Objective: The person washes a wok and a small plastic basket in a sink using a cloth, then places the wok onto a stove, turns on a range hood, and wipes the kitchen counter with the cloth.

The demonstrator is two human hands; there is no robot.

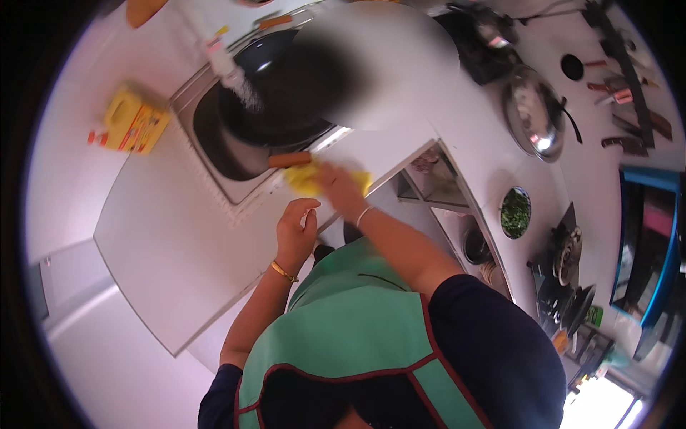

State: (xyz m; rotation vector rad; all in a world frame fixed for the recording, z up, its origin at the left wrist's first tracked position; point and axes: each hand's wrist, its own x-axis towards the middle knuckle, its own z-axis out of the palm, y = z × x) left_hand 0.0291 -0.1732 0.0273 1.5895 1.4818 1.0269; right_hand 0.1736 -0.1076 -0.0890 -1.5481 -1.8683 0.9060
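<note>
A yellow cloth [304, 179] is under my right hand [341, 191], at the counter's front edge by the sink. My right hand is slightly blurred, and its fingers are closed on the cloth. Just to the left, my left hand [294, 227] hovers over the counter edge with loosely bent fingers, thumb apart, holding nothing. A large dark wok [246, 118] rests in the metal sink [207, 132], its wooden handle [289, 159] pointing toward me beside the cloth. Water runs into the wok from the faucet [225, 63]. A pale blurred patch hides the wok's right side.
A yellow jug [132, 121] with a red cap stands left of the sink. On the right counter are a metal pan lid [532, 114], a bowl of chopped greens [515, 213] and a stove [554, 279]. Knives [625, 146] hang on the wall. Below is an open cabinet [446, 182].
</note>
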